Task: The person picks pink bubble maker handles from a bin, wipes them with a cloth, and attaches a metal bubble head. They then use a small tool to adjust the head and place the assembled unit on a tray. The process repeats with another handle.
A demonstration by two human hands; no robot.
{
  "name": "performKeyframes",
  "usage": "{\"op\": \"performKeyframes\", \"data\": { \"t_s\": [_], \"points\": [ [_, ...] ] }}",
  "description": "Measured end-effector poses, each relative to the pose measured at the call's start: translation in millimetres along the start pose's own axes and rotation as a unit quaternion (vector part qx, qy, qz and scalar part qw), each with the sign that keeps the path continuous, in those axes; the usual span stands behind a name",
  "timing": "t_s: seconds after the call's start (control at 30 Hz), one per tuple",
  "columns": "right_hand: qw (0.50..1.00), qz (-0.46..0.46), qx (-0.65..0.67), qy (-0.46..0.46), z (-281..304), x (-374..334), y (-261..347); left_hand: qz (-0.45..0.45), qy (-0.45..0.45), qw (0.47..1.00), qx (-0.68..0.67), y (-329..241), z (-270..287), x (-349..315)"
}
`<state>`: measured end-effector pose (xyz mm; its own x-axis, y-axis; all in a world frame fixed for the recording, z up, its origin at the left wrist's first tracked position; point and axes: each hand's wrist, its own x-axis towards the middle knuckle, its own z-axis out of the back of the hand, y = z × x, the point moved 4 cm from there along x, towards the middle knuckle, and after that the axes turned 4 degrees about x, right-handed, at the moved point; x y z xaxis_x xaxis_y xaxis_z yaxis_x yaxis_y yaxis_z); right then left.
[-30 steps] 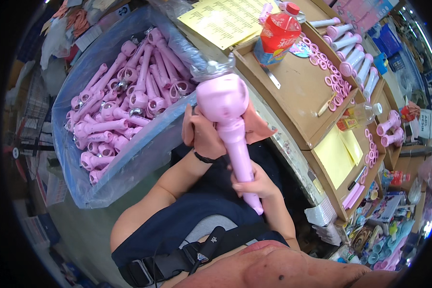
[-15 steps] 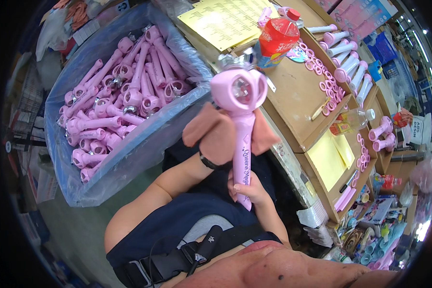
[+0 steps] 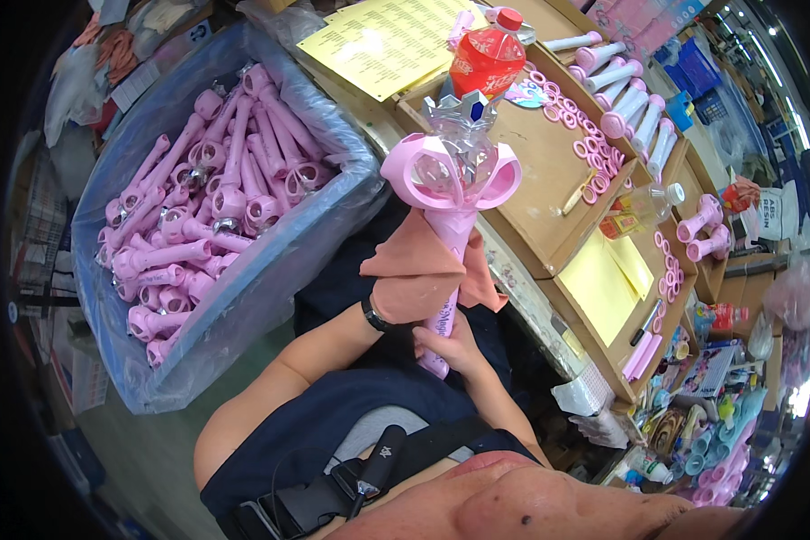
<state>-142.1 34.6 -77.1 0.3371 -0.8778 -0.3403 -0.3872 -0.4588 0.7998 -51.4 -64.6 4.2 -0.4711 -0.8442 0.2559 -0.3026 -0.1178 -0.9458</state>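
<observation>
A pink toy wand (image 3: 449, 225) stands upright before me, its head up, with pink loops around a clear ball and a silver crown with a blue gem on top. My right hand (image 3: 452, 344) is closed around the lower end of its handle. A salmon-coloured cloth (image 3: 418, 252) lies across the upper handle and hangs down on both sides. My left hand (image 3: 409, 300), with a dark band at the wrist, is closed on the cloth around the handle; the fabric hides most of its fingers. Dark lettering shows on the handle between the hands.
To the left, a bin lined with blue plastic (image 3: 355, 193) holds many pink wands (image 3: 175, 256). On the right, cardboard trays (image 3: 531, 211) hold pink rings (image 3: 594, 148), a brush (image 3: 578, 192) and yellow paper (image 3: 603, 279). A red-capped bottle (image 3: 488, 58) and a clear bottle (image 3: 643, 205) stand there.
The wand has turned about its handle, with the crown's blue gem now showing, and sits slightly lower. My left hand has brought the cloth across the front of the handle.
</observation>
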Motion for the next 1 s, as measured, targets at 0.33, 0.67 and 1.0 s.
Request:
{"op": "performKeyframes", "data": {
  "t_s": [0.33,0.67,1.0],
  "points": [
    [1.000,-0.009,-0.017,0.016,3,-1,-7,-0.091,-0.060,0.864,0.491,-20,25,14],
    [0.986,0.100,-0.049,-0.128,49,-90,41,0.098,0.028,0.806,-0.583,-17,24,56],
    [0.827,0.240,-0.061,-0.504,274,-96,312,0.372,0.242,0.876,-0.189,17,-11,-6]
  ]
}}
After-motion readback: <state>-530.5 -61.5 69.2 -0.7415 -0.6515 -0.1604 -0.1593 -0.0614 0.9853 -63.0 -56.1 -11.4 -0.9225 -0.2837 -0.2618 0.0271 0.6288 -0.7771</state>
